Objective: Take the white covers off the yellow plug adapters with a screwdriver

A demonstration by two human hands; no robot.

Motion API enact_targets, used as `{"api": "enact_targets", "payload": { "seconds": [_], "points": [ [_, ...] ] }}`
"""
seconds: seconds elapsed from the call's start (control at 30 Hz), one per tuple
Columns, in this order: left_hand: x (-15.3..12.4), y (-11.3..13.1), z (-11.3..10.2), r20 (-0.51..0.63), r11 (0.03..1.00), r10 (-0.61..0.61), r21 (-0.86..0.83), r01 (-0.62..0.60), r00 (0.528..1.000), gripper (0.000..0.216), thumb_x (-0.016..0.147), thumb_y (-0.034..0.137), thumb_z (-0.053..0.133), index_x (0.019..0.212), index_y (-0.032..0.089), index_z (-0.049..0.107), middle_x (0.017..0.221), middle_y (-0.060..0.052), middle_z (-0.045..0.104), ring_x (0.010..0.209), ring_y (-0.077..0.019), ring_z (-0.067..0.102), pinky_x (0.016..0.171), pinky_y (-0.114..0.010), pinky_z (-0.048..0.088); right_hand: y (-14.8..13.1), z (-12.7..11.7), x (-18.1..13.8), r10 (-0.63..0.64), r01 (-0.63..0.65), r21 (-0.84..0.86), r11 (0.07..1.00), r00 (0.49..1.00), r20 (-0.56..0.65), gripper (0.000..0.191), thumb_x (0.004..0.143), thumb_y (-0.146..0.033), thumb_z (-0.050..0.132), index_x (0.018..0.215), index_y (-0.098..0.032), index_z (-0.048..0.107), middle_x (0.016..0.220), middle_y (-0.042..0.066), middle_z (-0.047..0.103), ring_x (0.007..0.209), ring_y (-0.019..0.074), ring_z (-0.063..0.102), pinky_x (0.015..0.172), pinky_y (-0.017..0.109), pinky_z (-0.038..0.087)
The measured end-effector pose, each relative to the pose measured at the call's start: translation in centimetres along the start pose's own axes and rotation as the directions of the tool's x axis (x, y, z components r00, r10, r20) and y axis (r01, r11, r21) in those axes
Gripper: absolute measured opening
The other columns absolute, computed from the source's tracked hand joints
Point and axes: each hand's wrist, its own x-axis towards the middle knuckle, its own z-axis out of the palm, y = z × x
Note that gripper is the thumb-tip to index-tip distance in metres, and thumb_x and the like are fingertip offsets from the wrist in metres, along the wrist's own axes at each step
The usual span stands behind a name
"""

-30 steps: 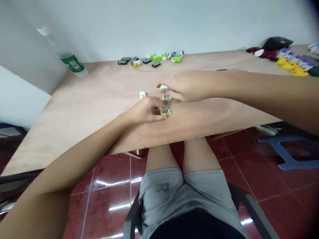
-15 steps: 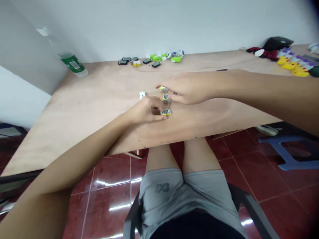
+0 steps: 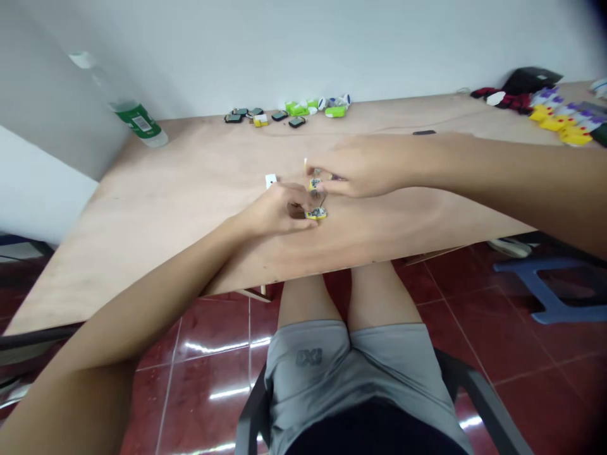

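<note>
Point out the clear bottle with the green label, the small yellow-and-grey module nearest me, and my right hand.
Clear plastic bottle with green label [image 3: 138,121]: head view, on the green label.
Small yellow-and-grey module [image 3: 316,213]: head view, on its grey top.
Right hand [image 3: 370,169]: head view, on its back.

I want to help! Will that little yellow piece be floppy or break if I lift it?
The little yellow piece looks small and flat, so it probably feels light and won't roll. A thin wire seems to run to the next yellow piece, and that wire would likely be floppy and could snap if tugged.
</note>
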Motion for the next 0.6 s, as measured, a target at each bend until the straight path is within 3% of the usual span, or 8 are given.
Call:
{"api": "enact_targets", "payload": {
  "seconds": [0.07,0.13,0.27,0.37,0.5,0.57,0.6],
  "points": [
    [0.0,-0.1,0.0,-0.004,1.000,-0.003,0.001,0.003,1.000,0.024,0.097,0.041,0.093,0.099,0.019,0.085,0.111,-0.013,0.088,0.101,-0.0251,0.083,0.092,-0.038,0.068,0.3,0.2,0.1,-0.007,0.007,-0.006,1.000,1.000,-0.013,0.012,0.106,-0.019,0.076,0.117,-0.021,0.081,0.084,0.001,0.075,0.068,0.0169,0.057,0.065,0.034,0.036],
    [-0.1,-0.2,0.0,-0.009,1.000,0.004,0.001,-0.004,1.000,0.024,0.096,0.040,0.094,0.099,0.019,0.085,0.110,-0.013,0.088,0.098,-0.0245,0.083,0.090,-0.037,0.068,0.6,0.3,0.2,-0.027,0.027,0.007,1.000,0.999,-0.020,0.016,0.101,-0.015,0.081,0.116,-0.021,0.081,0.076,-0.003,0.071,0.064,0.0144,0.052,0.065,0.033,0.036],
    [-0.1,-0.1,0.0,-0.013,1.000,0.014,0.011,-0.014,1.000,0.023,0.096,0.040,0.094,0.100,0.019,0.086,0.111,-0.013,0.088,0.095,-0.0243,0.083,0.086,-0.036,0.067,0.9,0.4,0.0,-0.075,0.082,0.078,0.994,0.993,-0.089,0.026,0.095,-0.011,0.086,0.119,-0.020,0.082,0.085,-0.001,0.076,0.068,0.0141,0.056,0.067,0.032,0.039],
    [-0.1,-0.1,0.1,-0.017,1.000,0.017,0.017,-0.016,1.000,0.022,0.097,0.040,0.093,0.101,0.019,0.087,0.109,-0.012,0.088,0.095,-0.0238,0.083,0.087,-0.036,0.067,1.4,0.4,-0.8,-0.071,0.115,0.225,0.968,0.979,-0.193,0.025,0.092,-0.011,0.089,0.114,-0.023,0.084,0.089,0.000,0.079,0.071,0.0148,0.061,0.068,0.033,0.042],
    [-0.1,-0.1,0.1,-0.009,0.999,0.019,0.038,-0.019,1.000,0.024,0.098,0.043,0.092,0.099,0.019,0.086,0.107,-0.011,0.087,0.094,-0.0221,0.082,0.087,-0.034,0.066,2.3,1.3,-2.7,0.089,0.116,0.528,0.841,0.934,-0.347,0.016,0.091,-0.026,0.098,0.098,-0.025,0.084,0.083,0.001,0.077,0.072,0.0168,0.062,0.067,0.035,0.046],
    [-0.1,-0.2,0.1,-0.006,0.998,0.028,0.058,-0.028,1.000,0.026,0.099,0.045,0.091,0.097,0.019,0.085,0.105,-0.010,0.086,0.091,-0.0213,0.080,0.084,-0.033,0.065,2.5,2.6,-3.2,0.251,0.129,0.669,0.732,0.862,-0.441,0.027,0.091,-0.041,0.101,0.090,-0.024,0.080,0.076,0.001,0.073,0.069,0.0165,0.059,0.064,0.035,0.046],
    [0.0,-0.2,0.1,-0.005,0.997,0.035,0.062,-0.035,0.999,0.027,0.099,0.045,0.091,0.096,0.019,0.084,0.103,-0.010,0.086,0.089,-0.0211,0.080,0.083,-0.032,0.064,2.4,3.4,-3.2,0.358,0.145,0.731,0.667,0.797,-0.486,0.035,0.093,-0.051,0.099,0.087,-0.024,0.078,0.071,0.001,0.069,0.066,0.0155,0.055,0.061,0.034,0.044]
  ]
}}
